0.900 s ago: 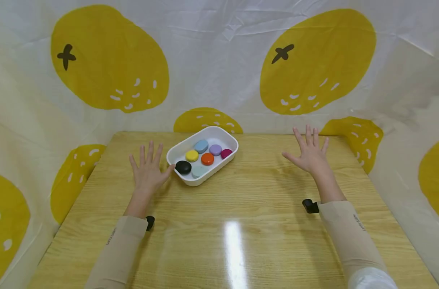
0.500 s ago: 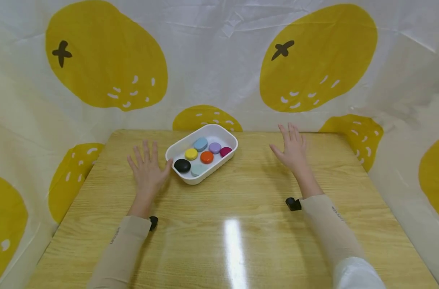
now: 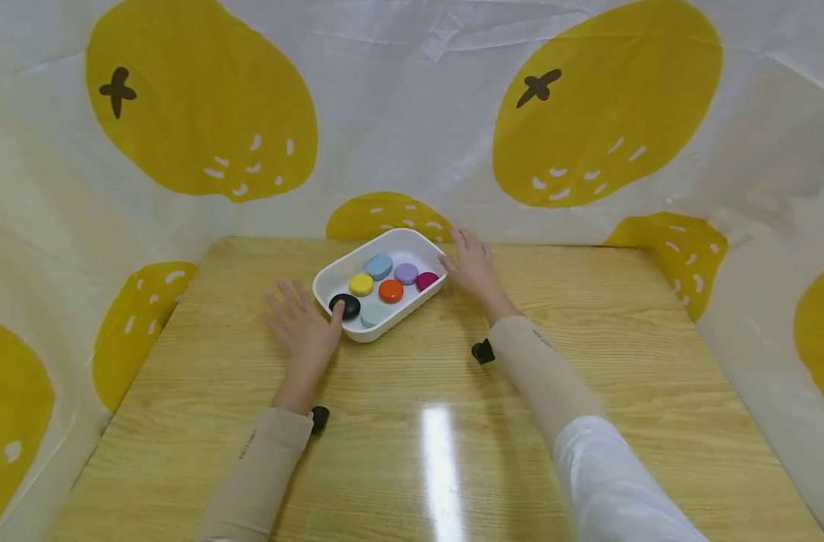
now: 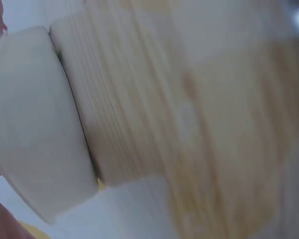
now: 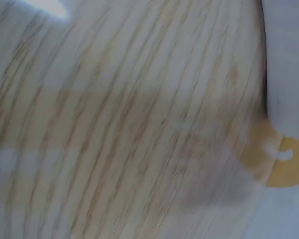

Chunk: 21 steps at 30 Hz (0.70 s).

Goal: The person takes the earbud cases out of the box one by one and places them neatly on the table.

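A white rectangular tray (image 3: 412,309) with rounded corners sits toward the back of the table, holding several smooth, rounded pieces. A black oval piece (image 3: 349,303) lies at its left corner, partly overlapped by the thumb of my left hand (image 3: 306,327), whose other fingers spread outside the rim. My right hand (image 3: 474,265) is at the tray's right end, thumb right at the rim and fingers reaching toward the back. Near that end lies a magenta piece (image 3: 427,281). The tray's side also shows in the left wrist view (image 4: 35,119) and at the right wrist view's edge (image 5: 291,64).
Other pieces in the tray are light blue (image 3: 379,266), yellow (image 3: 361,284), purple (image 3: 407,273), orange-red (image 3: 391,290) and pale green (image 3: 374,316). The wooden table (image 3: 385,421) ends at a hanging white cloth (image 3: 398,113) with yellow fruit prints.
My right hand has moved left across the table to the tray's right end. My left hand has shifted right, bringing its thumb over the tray's left corner. The tray stays in place.
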{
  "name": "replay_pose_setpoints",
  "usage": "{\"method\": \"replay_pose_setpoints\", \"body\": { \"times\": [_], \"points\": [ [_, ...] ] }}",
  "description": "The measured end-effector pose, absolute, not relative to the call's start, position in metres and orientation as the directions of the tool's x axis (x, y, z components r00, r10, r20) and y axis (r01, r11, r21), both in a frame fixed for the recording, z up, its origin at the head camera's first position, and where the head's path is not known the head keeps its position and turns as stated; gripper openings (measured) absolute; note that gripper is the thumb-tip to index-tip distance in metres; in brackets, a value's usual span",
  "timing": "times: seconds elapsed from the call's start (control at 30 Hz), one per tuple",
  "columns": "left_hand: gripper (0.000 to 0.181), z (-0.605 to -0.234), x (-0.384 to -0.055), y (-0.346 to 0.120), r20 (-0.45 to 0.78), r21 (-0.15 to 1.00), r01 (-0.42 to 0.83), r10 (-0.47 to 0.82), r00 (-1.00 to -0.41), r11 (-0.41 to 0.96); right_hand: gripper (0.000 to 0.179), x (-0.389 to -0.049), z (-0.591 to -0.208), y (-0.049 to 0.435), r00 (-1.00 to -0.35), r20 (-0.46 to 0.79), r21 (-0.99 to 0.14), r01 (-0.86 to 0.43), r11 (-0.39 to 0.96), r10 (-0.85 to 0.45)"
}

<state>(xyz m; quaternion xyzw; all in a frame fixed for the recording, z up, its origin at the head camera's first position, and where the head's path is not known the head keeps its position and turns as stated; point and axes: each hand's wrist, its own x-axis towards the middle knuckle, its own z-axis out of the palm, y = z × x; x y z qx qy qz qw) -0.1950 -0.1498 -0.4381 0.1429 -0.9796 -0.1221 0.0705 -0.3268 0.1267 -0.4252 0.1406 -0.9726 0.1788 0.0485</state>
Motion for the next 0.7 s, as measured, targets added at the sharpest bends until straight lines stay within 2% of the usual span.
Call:
{"method": "replay_pose_setpoints", "body": {
  "times": [0.2, 0.33, 0.47, 0.6, 0.7],
  "points": [
    [0.091, -0.442, -0.193, -0.132, -0.015, 0.275, -0.305, -0.313, -0.950, 0.912, 0.059, -0.337, -0.425, 0.113, -0.960, 0.041, -0.290, -0.277, 0.916, -0.278],
    [0.085, -0.444, -0.194, -0.129, -0.049, 0.318, -0.311, -0.312, -0.949, 0.896, 0.060, -0.339, -0.422, 0.111, -0.959, -0.015, -0.255, -0.271, 0.928, -0.284],
    [0.082, -0.444, -0.196, -0.129, -0.087, 0.311, -0.314, -0.302, -0.949, 0.897, 0.062, -0.339, -0.420, 0.115, -0.950, -0.069, -0.227, -0.283, 0.932, -0.305],
    [0.082, -0.443, -0.196, -0.132, -0.124, 0.295, -0.313, -0.288, -0.950, 0.903, 0.069, -0.337, -0.421, 0.121, -0.939, -0.110, -0.242, -0.292, 0.926, -0.325],
    [0.081, -0.442, -0.194, -0.137, -0.144, 0.325, -0.305, -0.272, -0.951, 0.895, 0.079, -0.334, -0.423, 0.127, -0.928, -0.122, -0.266, -0.312, 0.912, -0.353]
  ]
}}
